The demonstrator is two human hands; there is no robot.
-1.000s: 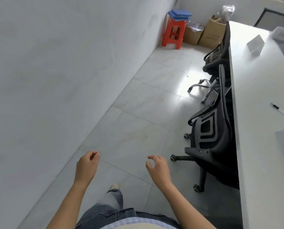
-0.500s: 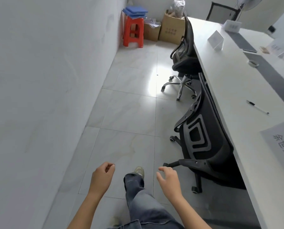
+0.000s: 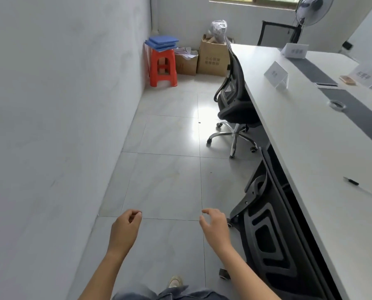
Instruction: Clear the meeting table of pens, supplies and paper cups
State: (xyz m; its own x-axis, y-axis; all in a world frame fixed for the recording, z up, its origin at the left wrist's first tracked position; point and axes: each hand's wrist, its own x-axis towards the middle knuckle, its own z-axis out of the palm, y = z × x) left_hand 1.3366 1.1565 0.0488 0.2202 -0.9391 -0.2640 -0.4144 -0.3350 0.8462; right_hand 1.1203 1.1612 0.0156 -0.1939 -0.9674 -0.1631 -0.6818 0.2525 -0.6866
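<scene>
Head view: pen (image 3: 363,188), illegibly lettered name card (image 3: 275,74) on meeting table (image 3: 299,131)

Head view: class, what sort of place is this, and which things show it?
Most likely an office meeting room. A long white table carries standing name cards and a pen, black swivel chairs are pushed in along its near edge, and cardboard boxes sit in the far corner.

An office meeting room: a long white table (image 3: 306,135) with name placards (image 3: 276,75), flanked by mesh swivel chairs (image 3: 235,100).
</scene>
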